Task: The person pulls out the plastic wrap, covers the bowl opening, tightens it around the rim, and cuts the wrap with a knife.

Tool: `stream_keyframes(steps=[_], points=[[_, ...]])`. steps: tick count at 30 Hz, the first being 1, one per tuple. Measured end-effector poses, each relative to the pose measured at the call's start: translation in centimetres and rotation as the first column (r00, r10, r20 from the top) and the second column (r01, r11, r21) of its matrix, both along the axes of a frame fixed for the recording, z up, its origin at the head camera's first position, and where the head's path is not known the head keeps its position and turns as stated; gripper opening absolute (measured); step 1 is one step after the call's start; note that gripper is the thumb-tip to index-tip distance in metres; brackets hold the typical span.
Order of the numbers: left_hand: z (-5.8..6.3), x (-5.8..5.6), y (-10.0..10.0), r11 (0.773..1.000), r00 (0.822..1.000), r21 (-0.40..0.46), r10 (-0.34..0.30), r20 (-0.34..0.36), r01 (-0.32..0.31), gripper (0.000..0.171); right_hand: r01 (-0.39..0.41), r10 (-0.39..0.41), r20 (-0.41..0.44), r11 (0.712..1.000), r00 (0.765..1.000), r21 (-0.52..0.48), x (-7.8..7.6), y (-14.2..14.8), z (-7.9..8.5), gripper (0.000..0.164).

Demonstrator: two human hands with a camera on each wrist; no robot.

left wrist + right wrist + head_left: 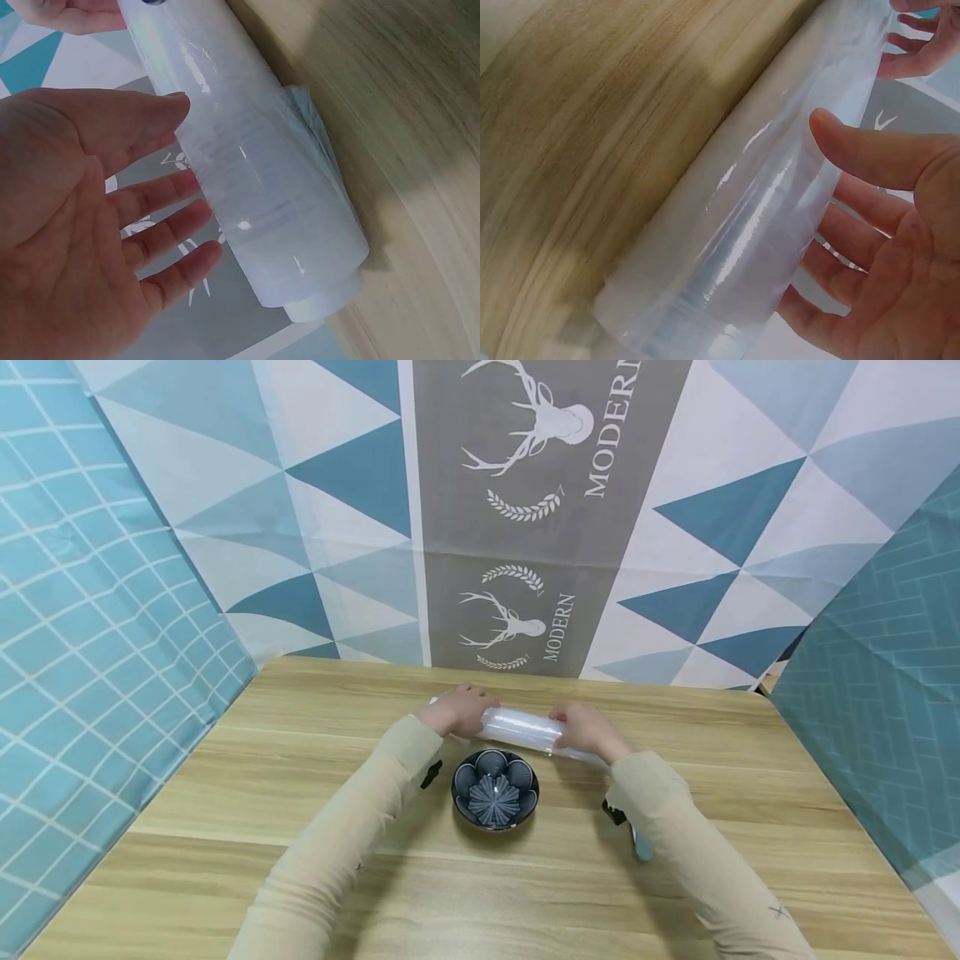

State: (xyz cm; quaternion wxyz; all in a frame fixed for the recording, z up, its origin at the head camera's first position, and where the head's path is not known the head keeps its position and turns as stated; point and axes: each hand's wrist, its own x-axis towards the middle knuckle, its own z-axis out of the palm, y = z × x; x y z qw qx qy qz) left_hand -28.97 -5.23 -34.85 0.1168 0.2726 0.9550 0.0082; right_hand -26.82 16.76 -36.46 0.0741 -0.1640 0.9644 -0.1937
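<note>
A long roll of clear cling film (521,727) lies across the table, behind the dark bowl. My left hand (462,708) is at its left part. In the left wrist view the left hand (82,202) has loosely spread fingers, with the thumb tip and fingertips right at the roll's edge. My right hand (588,728) is at the right part. In the right wrist view the right hand (900,232) has its thumb over the film (742,217), and its slightly bent fingers lie along the far edge. A loose fold of film (319,131) sticks out from the roll.
The dark blue bowl (495,789) with a flower pattern stands in front of the roll, between the forearms. A pale teal utensil end (642,847) shows beside the right sleeve (690,835). A patterned cloth (360,485) hangs behind the wooden table (480,893).
</note>
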Motion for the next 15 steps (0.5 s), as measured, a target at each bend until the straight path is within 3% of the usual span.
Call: stream_keyframes(steps=[15], points=[[-1.3, 0.0, -0.8, 0.995, 0.997, 0.077, 0.068, -0.029, -0.065, 0.058, -0.042, 0.042, -0.011, 0.999, 0.999, 0.021, -0.8, -0.7, -0.1, 0.052]])
